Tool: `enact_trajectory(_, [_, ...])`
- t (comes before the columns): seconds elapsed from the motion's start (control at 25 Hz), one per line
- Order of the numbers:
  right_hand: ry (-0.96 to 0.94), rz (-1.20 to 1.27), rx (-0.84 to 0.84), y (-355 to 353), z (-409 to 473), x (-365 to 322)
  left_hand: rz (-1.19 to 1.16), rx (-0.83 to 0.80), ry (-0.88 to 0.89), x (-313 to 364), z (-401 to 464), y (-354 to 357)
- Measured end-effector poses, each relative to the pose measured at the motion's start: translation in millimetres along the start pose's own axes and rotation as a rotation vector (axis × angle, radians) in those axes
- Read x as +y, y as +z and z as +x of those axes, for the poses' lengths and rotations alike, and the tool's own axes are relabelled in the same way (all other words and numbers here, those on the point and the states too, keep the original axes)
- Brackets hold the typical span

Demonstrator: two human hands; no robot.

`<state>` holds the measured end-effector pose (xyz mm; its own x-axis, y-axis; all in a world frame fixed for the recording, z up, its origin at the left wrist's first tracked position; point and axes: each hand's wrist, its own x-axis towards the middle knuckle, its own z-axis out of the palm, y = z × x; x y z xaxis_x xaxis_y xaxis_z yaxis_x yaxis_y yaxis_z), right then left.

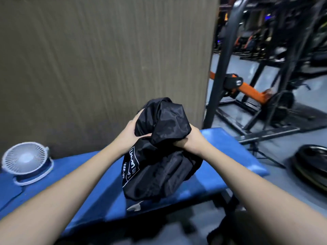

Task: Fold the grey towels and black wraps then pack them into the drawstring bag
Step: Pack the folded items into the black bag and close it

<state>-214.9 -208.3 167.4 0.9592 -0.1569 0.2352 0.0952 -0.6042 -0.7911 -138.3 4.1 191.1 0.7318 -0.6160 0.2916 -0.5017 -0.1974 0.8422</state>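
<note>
A black drawstring bag [155,167] with a white printed label stands bulging on the blue padded bench [230,152]. Its gathered top [164,117] rises between my hands. My left hand [132,131] grips the fabric on the left side of the neck. My right hand [191,138] is clenched on the fabric at the right side. No grey towels or black wraps show outside the bag; its contents are hidden.
A small white desk fan [26,161] stands on the bench's left end. A tear in the bench cover [135,206] shows near the bag's base. A brown wall panel [106,68] rises behind. Gym racks [265,85] and a weight plate [313,167] lie to the right.
</note>
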Motion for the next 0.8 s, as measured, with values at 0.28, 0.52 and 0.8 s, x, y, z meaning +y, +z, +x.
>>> enact_trajectory(0.28, [0.158,-0.155,0.22,-145.7,-32.3,97.5,-0.086,-0.219,0.138,29.7,120.2,154.5])
enact_trajectory(0.52, [0.207,-0.208,0.22,-169.3,-17.4,158.9,-0.084,-0.317,0.132,-3.7,169.1,202.8])
enact_trajectory(0.8, [0.421,-0.311,-0.016,-120.3,0.0,238.6,0.093,-0.259,-0.133,-120.1,160.9,212.2])
